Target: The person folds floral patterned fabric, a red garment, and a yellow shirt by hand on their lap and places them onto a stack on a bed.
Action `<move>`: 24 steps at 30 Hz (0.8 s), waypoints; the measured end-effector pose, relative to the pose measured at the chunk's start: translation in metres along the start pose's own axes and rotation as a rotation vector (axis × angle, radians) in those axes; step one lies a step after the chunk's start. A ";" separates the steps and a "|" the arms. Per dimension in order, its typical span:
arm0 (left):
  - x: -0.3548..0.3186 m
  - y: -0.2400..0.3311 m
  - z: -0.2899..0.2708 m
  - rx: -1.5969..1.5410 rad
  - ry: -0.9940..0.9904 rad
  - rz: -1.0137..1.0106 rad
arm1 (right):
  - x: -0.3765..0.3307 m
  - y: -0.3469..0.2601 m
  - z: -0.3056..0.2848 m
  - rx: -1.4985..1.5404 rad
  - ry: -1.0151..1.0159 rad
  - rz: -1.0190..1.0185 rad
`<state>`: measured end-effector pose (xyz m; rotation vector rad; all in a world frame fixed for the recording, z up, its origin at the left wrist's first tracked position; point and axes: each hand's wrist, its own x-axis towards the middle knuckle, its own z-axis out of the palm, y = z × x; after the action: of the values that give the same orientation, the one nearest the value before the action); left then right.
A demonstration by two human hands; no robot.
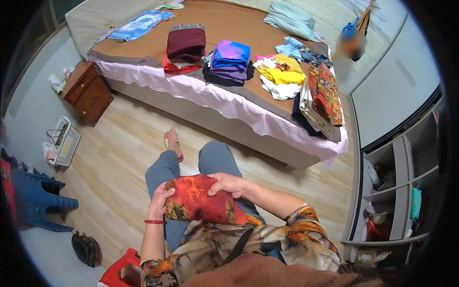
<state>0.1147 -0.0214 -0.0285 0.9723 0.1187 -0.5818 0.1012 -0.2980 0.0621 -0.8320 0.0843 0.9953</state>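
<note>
Left hand (159, 197) and right hand (231, 183) grip a folded red-orange cloth (198, 201) on the lap; folded clothes (229, 61) cover the bed (229, 107).

A home bedroom: bed (191, 91), nightstand (87, 92), open wardrobe shelves (399, 191).

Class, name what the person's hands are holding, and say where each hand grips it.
A folded red-orange patterned cloth: left hand at its left edge, right hand on its top right.

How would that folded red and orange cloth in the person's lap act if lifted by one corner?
The folded cloth would probably go limp and unfold, since it sags over the thighs between the left hand and right hand. It looks thin, so likely light. Both hands grip its edges, which hints it may slide.
</note>
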 end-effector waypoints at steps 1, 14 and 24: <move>0.008 -0.009 -0.002 -0.043 0.016 -0.001 | -0.006 -0.003 0.002 0.027 0.034 -0.034; 0.032 -0.031 -0.010 -0.095 0.069 -0.109 | -0.047 -0.132 0.019 0.063 0.368 -0.583; 0.044 -0.021 -0.009 -0.120 0.070 -0.207 | -0.019 -0.418 -0.044 -0.078 0.334 -1.351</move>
<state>0.1423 -0.0410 -0.0647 0.8695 0.3163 -0.7223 0.4246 -0.4531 0.2821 -0.8781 -0.2192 -0.4130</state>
